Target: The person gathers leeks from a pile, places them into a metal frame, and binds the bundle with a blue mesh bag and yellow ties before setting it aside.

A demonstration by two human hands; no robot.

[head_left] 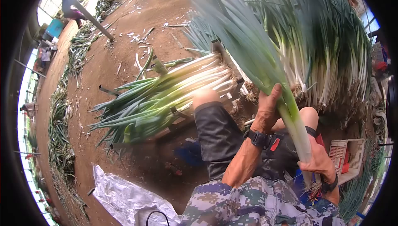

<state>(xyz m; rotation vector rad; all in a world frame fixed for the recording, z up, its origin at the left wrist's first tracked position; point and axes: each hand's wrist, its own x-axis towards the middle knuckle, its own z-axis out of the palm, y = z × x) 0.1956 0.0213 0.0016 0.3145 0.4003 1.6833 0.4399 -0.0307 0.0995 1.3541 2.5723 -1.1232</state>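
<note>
A thick bundle of long green onions (295,128) slants across my lap, its leaves up and away to the left and its roots near my waist. My left hand (268,105) is closed around the bundle where the white stalks turn green. Lower down, my right hand (318,159) grips the white stalks just above the roots. To the left of my knee, a pile of green onions (182,89) lies in a low metal rack (178,113), with roots pointing right. The bundle's leaf tips are smeared by motion.
A large stack of green onions (327,56) stands at the right. A light plastic crate (355,155) holding something red sits beside my right arm. A silvery plastic sheet (124,197) lies at lower left. Trimmed leaves (62,130) line the dirt floor, and a metal post (89,16) rises beyond.
</note>
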